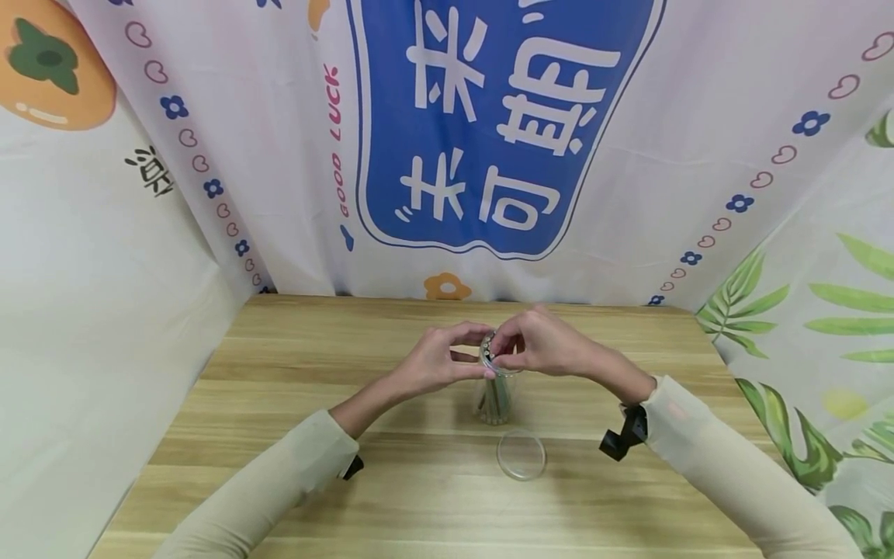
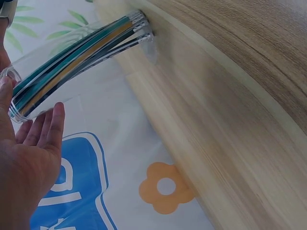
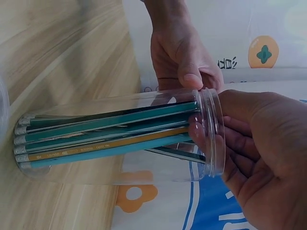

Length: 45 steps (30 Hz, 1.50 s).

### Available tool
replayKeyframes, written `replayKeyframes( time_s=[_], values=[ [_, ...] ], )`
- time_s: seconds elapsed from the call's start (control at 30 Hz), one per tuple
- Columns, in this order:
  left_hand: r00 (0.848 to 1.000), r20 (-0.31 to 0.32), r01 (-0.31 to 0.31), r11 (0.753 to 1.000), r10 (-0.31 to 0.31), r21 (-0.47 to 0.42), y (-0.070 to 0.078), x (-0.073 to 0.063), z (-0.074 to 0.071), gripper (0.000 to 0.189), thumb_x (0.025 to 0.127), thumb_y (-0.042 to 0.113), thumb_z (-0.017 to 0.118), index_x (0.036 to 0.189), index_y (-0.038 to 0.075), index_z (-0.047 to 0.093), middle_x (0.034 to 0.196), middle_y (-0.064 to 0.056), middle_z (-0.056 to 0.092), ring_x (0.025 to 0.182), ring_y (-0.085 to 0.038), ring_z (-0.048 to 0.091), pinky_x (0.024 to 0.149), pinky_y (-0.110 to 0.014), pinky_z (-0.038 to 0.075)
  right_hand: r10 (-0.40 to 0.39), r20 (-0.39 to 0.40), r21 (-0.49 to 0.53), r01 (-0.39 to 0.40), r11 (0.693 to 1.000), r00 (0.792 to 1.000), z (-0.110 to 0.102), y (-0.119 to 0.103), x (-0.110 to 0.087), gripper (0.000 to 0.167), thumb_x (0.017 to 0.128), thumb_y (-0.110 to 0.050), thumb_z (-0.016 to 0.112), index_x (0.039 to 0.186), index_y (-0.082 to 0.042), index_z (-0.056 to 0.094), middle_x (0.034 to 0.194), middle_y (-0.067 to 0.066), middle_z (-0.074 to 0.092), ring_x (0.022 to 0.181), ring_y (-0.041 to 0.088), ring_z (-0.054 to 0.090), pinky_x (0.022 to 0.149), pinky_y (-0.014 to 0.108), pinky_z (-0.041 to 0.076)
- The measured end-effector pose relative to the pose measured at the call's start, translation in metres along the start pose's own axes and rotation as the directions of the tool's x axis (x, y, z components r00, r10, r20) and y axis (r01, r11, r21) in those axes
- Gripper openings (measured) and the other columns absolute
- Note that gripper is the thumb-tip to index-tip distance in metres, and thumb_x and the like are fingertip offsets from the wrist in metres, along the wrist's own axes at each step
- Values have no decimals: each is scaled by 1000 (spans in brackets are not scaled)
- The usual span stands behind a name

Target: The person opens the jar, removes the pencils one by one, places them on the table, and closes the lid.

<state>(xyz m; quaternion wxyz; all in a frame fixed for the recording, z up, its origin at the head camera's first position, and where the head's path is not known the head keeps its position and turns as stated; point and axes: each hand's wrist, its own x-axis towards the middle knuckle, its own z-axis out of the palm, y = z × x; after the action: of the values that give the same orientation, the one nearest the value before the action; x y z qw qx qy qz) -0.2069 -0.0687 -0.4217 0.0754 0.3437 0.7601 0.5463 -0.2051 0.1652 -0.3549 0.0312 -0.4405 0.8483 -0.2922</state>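
Observation:
A tall clear plastic jar [image 3: 212, 143] stands on the table with several pencils [image 3: 105, 129] inside, mostly green, one yellow and one light blue. Their eraser ends rest at the jar's bottom. My left hand [image 1: 436, 361] grips the jar near its mouth, thumb on one side and fingers on the other. Curled over the open mouth, my right hand [image 1: 545, 341] has its fingertips inside, pinching at the upper ends of the pencils. Exactly how many pencils it holds is hidden by the rim and fingers.
A round clear lid [image 1: 522, 477] lies on the wooden table [image 1: 314, 473] just in front of the jar. Printed cloth [image 1: 307, 256] hangs behind the table's far edge and along both sides.

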Motion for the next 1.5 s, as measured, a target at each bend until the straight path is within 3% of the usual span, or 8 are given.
replayKeyframes(
  time_s=[0.43,0.77,0.93,1.07,1.37,1.5],
  values=[
    [1000,-10,-16,1000,16,13,-3,0,1,61,86,13,90,140,2,64,135,-12,72,122,-25,71,91,-28,65,-10,-90,122,21,992,996,2,8,-8,10,87,0,83,92,-8,79,87,-5,76,74,7,67,65,25,63],
    [1000,-15,4,999,-3,40,-2,0,1,62,86,17,91,140,5,65,134,-9,73,121,-22,72,92,-29,65,61,-176,276,-10,961,983,3,12,-14,12,91,2,78,99,-7,78,96,3,77,82,14,69,69,26,62],
    [1000,-13,9,999,-8,34,-1,0,0,62,85,15,92,140,5,65,133,-10,73,120,-22,72,92,-29,65,98,-207,372,-14,928,974,1,14,-17,9,94,4,74,101,-2,76,99,11,75,90,20,70,80,28,65],
    [1000,-16,8,999,-7,41,-1,-1,0,63,84,16,92,140,5,66,133,-10,73,120,-23,72,92,-30,65,140,-227,433,-29,901,964,0,15,-19,9,95,6,70,102,1,74,100,14,73,89,23,70,79,26,65],
    [1000,-17,14,1000,-14,23,-1,-1,1,62,84,16,92,140,5,66,136,-13,72,122,-28,71,92,-33,66,213,-253,540,-45,841,944,-9,12,-23,9,98,3,69,107,5,69,100,8,72,88,18,70,80,25,64],
    [1000,-17,13,1000,-13,20,-2,0,1,63,84,17,92,140,5,65,135,-13,71,122,-29,71,92,-31,65,224,-271,616,-10,788,936,-12,11,-23,9,99,4,68,108,4,69,100,8,74,89,19,74,87,33,67]
  ],
)
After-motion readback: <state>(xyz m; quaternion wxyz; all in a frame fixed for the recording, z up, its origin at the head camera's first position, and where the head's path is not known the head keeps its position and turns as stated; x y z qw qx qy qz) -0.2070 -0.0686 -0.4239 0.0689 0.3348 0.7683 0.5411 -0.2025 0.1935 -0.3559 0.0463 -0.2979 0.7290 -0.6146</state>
